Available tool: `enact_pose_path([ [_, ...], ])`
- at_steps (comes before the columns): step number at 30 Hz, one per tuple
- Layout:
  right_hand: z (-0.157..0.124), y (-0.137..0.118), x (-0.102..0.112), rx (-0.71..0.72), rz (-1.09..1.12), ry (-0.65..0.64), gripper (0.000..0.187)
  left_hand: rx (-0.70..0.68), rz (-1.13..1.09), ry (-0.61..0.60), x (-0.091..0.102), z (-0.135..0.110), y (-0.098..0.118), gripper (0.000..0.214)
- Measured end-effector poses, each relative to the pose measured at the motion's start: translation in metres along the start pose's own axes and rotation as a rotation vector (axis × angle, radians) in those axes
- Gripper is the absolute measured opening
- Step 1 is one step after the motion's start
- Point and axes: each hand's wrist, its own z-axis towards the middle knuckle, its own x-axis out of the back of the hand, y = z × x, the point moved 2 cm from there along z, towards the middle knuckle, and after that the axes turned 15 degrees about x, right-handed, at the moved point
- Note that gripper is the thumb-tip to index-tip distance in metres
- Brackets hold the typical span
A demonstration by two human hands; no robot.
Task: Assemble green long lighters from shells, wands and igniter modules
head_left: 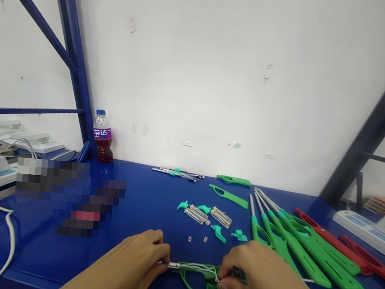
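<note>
A half-open green lighter shell (pixel 197 277) with white wires and a metal tube lies at the near edge of the blue table (pixel 140 203). My left hand (pixel 142 259) pinches the metal tube end at its left. My right hand (pixel 255 271) grips the shell's right end, fingers closed on the wires. Just beyond lie two clear fuel cartridges (pixel 206 214) with teal triggers (pixel 220 233) and tiny clear bits.
Several finished green lighters (pixel 291 247) and red ones (pixel 335 242) lie fanned at the right. Green half shells (pixel 230 195) and metal tubes (pixel 176 173) lie farther back. A purple soda bottle (pixel 103 136) stands by the blue frame post. A white cable (pixel 9 236) trails at left.
</note>
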Motion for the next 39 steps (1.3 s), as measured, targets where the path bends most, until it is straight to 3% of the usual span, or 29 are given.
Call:
enact_pose_path([
  [13, 0.000, 0.001, 0.001, -0.004, -0.026, -0.033, 0.025, 0.033, 0.119, -0.041, 0.005, 0.005, 0.009, 0.027],
  [20, -0.002, 0.004, 0.008, 0.056, -0.049, 0.058, 0.021, -0.050, 0.086, 0.125, 0.001, 0.003, -0.001, 0.024],
  [25, -0.007, 0.004, 0.012, 0.042, -0.029, 0.090, 0.023, -0.095, 0.051, 0.177, 0.001, 0.003, -0.004, 0.021],
  [31, -0.002, 0.004, 0.011, -0.043, 0.026, -0.037, 0.017, -0.063, 0.107, 0.109, 0.003, 0.004, 0.004, 0.023],
  [39, 0.003, 0.009, 0.002, -0.027, 0.067, -0.032, 0.019, 0.068, 0.206, -0.038, 0.004, 0.006, 0.010, 0.024],
])
